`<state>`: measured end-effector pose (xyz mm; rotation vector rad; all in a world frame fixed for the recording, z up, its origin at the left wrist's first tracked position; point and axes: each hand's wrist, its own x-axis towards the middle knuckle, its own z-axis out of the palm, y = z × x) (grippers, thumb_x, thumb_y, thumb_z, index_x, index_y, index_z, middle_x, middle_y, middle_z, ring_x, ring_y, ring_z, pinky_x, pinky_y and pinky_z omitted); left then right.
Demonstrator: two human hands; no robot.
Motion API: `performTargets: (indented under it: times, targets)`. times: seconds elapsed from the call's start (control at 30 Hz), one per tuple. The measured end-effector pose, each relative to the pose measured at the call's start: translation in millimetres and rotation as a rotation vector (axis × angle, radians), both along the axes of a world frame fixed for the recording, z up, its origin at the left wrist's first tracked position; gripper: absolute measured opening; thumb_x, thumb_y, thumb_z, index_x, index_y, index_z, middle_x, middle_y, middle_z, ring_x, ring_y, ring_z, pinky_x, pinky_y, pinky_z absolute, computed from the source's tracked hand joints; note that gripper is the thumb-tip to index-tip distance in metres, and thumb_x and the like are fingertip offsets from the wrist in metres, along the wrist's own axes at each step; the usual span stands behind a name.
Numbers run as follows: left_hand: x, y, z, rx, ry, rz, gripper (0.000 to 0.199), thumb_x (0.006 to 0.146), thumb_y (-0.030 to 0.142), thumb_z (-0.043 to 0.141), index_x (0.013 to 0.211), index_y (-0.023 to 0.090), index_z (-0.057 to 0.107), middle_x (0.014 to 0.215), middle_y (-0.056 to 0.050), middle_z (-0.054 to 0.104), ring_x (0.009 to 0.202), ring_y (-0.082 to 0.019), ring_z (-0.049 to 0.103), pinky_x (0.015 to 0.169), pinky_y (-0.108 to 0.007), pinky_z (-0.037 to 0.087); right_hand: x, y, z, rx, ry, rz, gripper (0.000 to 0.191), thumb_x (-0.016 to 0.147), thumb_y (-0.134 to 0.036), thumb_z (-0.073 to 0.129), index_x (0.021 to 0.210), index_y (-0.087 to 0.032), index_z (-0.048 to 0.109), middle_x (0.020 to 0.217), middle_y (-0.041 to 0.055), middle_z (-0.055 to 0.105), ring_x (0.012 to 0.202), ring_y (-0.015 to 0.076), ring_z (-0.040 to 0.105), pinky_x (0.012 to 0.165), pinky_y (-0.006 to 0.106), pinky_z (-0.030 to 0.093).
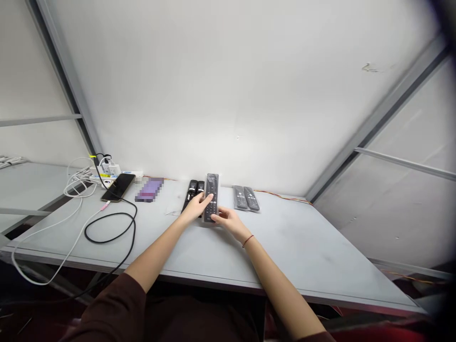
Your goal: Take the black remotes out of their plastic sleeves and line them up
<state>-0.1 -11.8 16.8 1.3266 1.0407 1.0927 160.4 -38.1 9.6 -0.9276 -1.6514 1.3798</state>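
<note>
Nearest the camera, a dark maroon sleeve (107, 308) runs down to each bare forearm, and both arms reach forward across the edge of a pale grey table (302, 247). The left hand (195, 207) lies narrowly closed over the upper right side of a black remote control in a clear plastic sleeve (211, 197), its fingers pressing across the button face. The right hand (230, 223) is curled in at the remote's lower end, with its fingertips (216, 217) against the plastic, so the 2 hands hold it between them. The remote stands near the table's far edge, tilted up, and whether its end touches the tabletop cannot be told.

Just left of it, partly behind the left hand, lie 2 black remotes (192, 194). To the right, well clear of the hands, 2 dark remotes in plastic (245, 198) lie side by side. Farther left are a purple pixelated object (149, 189), a smartphone (118, 186) with a black cable (110, 228) and a white cable (46, 247), and a white power strip (114, 173) against the white wall (231, 95).
</note>
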Motion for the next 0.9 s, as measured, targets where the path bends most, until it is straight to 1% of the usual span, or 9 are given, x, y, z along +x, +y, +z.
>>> performTargets:
  times: [0.13, 0.23, 0.37, 0.47, 0.57, 0.67, 0.73, 0.8, 0.9]
  targets:
    - [-10.5, 3.7, 0.9, -0.081, 0.076, -0.158, 0.051, 0.073, 0.057, 0.058, 0.105, 0.017, 0.060, 0.096, -0.008, 0.068, 0.081, -0.021, 0.063, 0.067, -0.031, 0.051, 3.1, 3.1, 0.6, -0.015, 0.065, -0.111, 0.052, 0.068, -0.042, 0.070, 0.113, -0.018, 0.060, 0.104, 0.0096, 0.067, 0.090, 0.0234, 0.064, 0.081, 0.041, 0.052]
    - [-12.3, 7.0, -3.5, -0.025, 0.066, -0.160, 0.045, 0.071, 0.051, 0.064, 0.101, 0.017, 0.063, 0.096, -0.008, 0.068, 0.081, -0.021, 0.063, 0.069, -0.031, 0.051, 2.9, 2.6, 0.1, -0.079, 0.088, -0.204, 0.062, 0.067, -0.041, 0.072, 0.120, -0.019, 0.051, 0.096, 0.0083, 0.067, 0.086, 0.0213, 0.064, 0.077, 0.040, 0.054]
    - [-6.4, 9.4, -8.9, 0.100, 0.043, -0.076, 0.038, 0.069, 0.044, 0.068, 0.096, 0.016, 0.065, 0.091, -0.008, 0.067, 0.075, -0.019, 0.062, 0.065, -0.029, 0.050, 0.4, 1.6, -1.7, -0.101, 0.069, -0.179, 0.045, 0.068, -0.045, 0.070, 0.099, -0.015, 0.061, 0.096, 0.0094, 0.066, 0.086, 0.0206, 0.063, 0.077, 0.037, 0.054]
    - [-1.8, 8.5, -6.8, 0.123, -0.011, -0.046, 0.041, 0.069, 0.041, 0.069, 0.103, 0.018, 0.063, 0.088, -0.006, 0.064, 0.069, -0.015, 0.059, 0.061, -0.027, 0.050, 4.5, 8.2, -3.3, -0.105, 0.146, -0.198, 0.041, 0.066, -0.048, 0.070, 0.087, -0.013, 0.064, 0.090, 0.0088, 0.067, 0.080, 0.0189, 0.063, 0.075, 0.035, 0.055]
    - [-1.9, 8.5, -2.6, 0.072, -0.028, 0.013, 0.045, 0.074, 0.040, 0.065, 0.113, 0.019, 0.058, 0.087, -0.005, 0.060, 0.065, -0.012, 0.057, 0.056, -0.024, 0.049, 23.4, 21.6, -2.8, -0.096, 0.232, -0.404, 0.038, 0.065, -0.048, 0.070, 0.080, -0.014, 0.064, 0.076, 0.0059, 0.065, 0.068, 0.0157, 0.063, 0.069, 0.031, 0.055]
    - [-7.0, 11.8, -1.3, 0.026, 0.039, 0.069, 0.037, 0.077, 0.039, 0.060, 0.108, 0.018, 0.060, 0.087, -0.005, 0.059, 0.062, -0.009, 0.054, 0.052, -0.021, 0.047, 59.0, 34.6, -2.0, -0.048, 0.254, -0.646, 0.034, 0.067, -0.046, 0.066, 0.078, -0.015, 0.062, 0.072, 0.0044, 0.064, 0.065, 0.0146, 0.062, 0.067, 0.029, 0.055]
    - [-11.6, 15.0, -2.0, 0.023, 0.077, 0.086, 0.033, 0.078, 0.037, 0.058, 0.104, 0.017, 0.061, 0.086, -0.004, 0.059, 0.059, -0.008, 0.052, 0.050, -0.019, 0.044, 86.9, 39.9, -3.3, -0.023, 0.195, -0.920, 0.029, 0.066, -0.041, 0.066, 0.075, -0.014, 0.062, 0.069, 0.0038, 0.064, 0.061, 0.0147, 0.062, 0.064, 0.027, 0.056]
    - [-15.6, 17.6, -3.1, 0.028, 0.097, 0.100, 0.031, 0.077, 0.036, 0.057, 0.101, 0.017, 0.062, 0.085, -0.004, 0.060, 0.057, -0.007, 0.050, 0.048, -0.018, 0.042, 112.4, 42.7, -7.0, -0.033, 0.165, -1.039, 0.023, 0.068, -0.036, 0.063, 0.072, -0.013, 0.061, 0.066, 0.0039, 0.063, 0.060, 0.0149, 0.063, 0.063, 0.027, 0.056]
    - [-19.5, 19.6, -3.4, 0.033, 0.113, 0.112, 0.032, 0.076, 0.037, 0.056, 0.100, 0.017, 0.062, 0.086, -0.004, 0.061, 0.055, -0.007, 0.048, 0.047, -0.017, 0.038, 138.6, 45.8, -16.2, -0.069, 0.111, -1.119, 0.018, 0.066, -0.032, 0.060, 0.068, -0.014, 0.059, 0.059, 0.0035, 0.062, 0.055, 0.0154, 0.063, 0.057, 0.027, 0.056]
